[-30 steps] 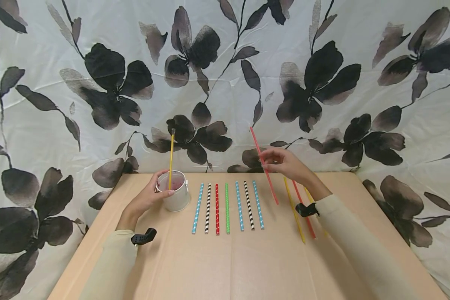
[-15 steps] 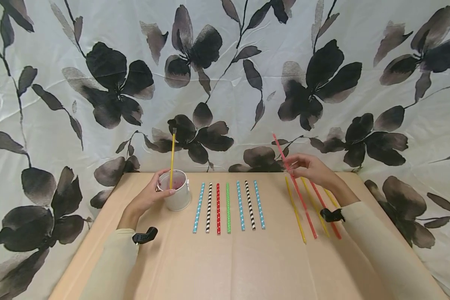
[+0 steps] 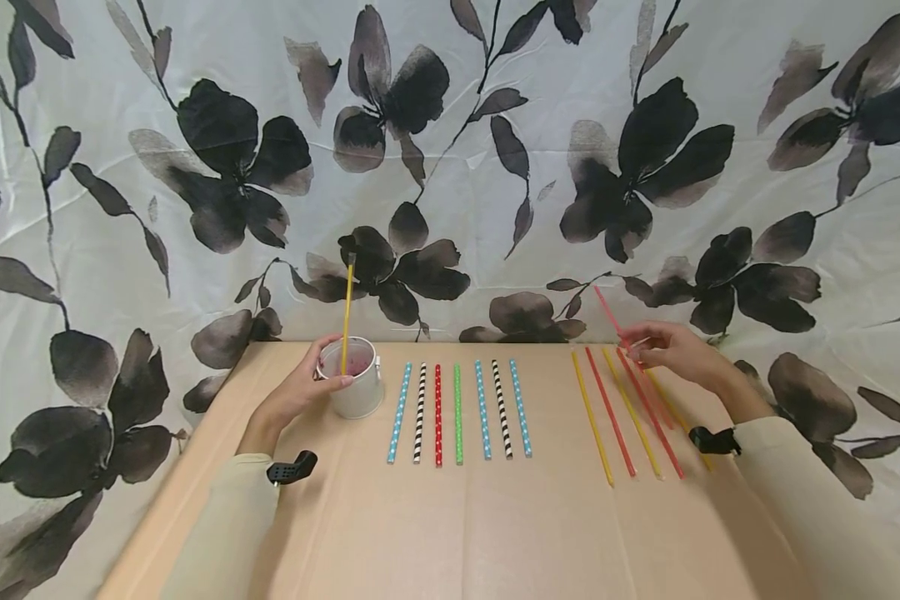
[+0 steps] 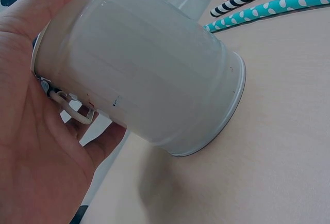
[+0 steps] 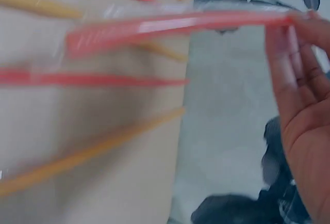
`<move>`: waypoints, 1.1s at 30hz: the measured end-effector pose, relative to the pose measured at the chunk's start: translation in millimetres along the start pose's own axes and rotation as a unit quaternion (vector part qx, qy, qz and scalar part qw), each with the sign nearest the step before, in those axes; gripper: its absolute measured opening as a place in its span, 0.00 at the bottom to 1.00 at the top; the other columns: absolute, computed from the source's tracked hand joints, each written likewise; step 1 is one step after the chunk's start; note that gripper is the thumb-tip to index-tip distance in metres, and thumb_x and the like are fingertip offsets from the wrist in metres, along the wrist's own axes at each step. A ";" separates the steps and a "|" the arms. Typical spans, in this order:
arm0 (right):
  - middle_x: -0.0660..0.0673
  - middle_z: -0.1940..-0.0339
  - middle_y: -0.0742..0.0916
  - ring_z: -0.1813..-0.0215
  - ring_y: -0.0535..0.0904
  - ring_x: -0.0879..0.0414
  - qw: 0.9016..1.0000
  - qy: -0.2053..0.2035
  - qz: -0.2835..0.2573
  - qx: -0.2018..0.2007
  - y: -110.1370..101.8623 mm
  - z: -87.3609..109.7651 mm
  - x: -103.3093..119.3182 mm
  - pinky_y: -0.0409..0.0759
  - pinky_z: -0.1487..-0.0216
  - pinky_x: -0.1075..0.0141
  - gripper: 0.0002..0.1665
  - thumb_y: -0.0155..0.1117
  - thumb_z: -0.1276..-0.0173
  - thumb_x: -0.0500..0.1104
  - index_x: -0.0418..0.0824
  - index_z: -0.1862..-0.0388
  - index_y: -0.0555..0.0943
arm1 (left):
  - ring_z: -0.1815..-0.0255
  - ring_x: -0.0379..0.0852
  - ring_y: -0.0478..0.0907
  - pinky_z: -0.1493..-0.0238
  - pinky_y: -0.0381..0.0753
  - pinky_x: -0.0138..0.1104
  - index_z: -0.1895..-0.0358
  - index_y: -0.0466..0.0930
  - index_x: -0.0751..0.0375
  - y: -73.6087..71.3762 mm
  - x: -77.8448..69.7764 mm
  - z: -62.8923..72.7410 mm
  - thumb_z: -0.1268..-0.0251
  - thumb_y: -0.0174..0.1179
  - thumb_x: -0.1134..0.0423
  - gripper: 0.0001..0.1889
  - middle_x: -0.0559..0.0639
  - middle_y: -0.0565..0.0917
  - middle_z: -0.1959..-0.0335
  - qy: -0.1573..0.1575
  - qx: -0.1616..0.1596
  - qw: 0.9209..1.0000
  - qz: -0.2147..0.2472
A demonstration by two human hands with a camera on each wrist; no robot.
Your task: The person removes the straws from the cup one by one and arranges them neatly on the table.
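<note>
My left hand (image 3: 296, 396) grips a small white metal bucket (image 3: 357, 396) near its rim, at the table's left back. A yellow stick (image 3: 347, 312) with a dark tip stands up out of the bucket, its lower end inside. In the left wrist view the bucket's pale side (image 4: 139, 64) fills the middle, fingers behind it. At the back right my right hand (image 3: 667, 346) pinches a red straw (image 3: 607, 308) near its upper end. This straw slants over the row of straws lying there; in the right wrist view clear film shows along the red straw (image 5: 154, 25).
Several patterned straws lie side by side mid-table: a red one (image 3: 438, 417), a green one (image 3: 458, 417), blue dotted ones and black-striped ones. On the right lie plain yellow straws (image 3: 592, 417) and red straws (image 3: 611, 412). Floral cloth (image 3: 450, 158) hangs behind the table edge.
My right hand has moved to the right with the red straw, passing over the plain straws to their far right side. My left hand still grips the bucket.
</note>
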State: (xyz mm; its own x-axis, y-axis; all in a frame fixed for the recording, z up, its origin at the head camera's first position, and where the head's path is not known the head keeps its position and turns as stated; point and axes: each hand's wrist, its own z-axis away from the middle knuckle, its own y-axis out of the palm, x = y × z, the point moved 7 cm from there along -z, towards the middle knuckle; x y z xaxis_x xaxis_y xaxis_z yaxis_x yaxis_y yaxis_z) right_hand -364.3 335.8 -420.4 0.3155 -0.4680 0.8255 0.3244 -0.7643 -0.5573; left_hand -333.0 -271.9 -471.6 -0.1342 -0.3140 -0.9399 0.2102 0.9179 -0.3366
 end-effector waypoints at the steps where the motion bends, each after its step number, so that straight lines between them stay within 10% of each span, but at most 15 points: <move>1: 0.30 0.39 0.81 0.51 0.86 0.54 1.000 0.007 0.008 -0.001 -2.9 2.3 -3.8 0.87 0.53 0.60 0.22 0.59 0.24 0.34 0.31 0.34 0.74 | 0.23 0.64 0.51 0.26 0.48 0.65 0.20 0.47 0.49 -0.1 0.1 -0.1 0.34 0.68 0.60 0.46 0.64 0.57 0.25 -0.001 -0.001 1.000 -0.001; 18: 0.25 0.43 0.79 0.53 0.86 0.49 0.996 0.068 0.059 0.005 -34.5 48.9 -49.1 0.86 0.56 0.63 0.29 0.63 0.26 0.37 0.26 0.31 0.70 | 0.22 0.65 0.51 0.26 0.48 0.66 0.20 0.48 0.46 -0.9 1.2 0.8 0.34 0.68 0.58 0.46 0.64 0.57 0.24 -0.004 0.000 1.000 -0.008; 33: 0.33 0.52 0.82 0.56 0.77 0.52 0.982 0.146 0.117 0.028 -20.0 75.3 -75.8 0.84 0.60 0.66 0.23 0.64 0.32 0.30 0.23 0.39 0.75 | 0.23 0.64 0.51 0.27 0.50 0.65 0.20 0.48 0.46 -5.0 0.4 6.9 0.34 0.68 0.57 0.45 0.63 0.58 0.25 0.002 0.021 1.000 -0.012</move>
State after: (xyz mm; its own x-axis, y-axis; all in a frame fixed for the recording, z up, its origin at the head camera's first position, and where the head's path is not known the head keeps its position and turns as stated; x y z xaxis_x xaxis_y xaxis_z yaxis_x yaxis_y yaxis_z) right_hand -327.5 419.9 -478.6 0.1211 -0.7411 0.6603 0.3255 -0.5988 -0.7318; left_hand -327.5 -278.4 -470.6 -0.1431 -0.3353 -0.9312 0.2467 0.8991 -0.3616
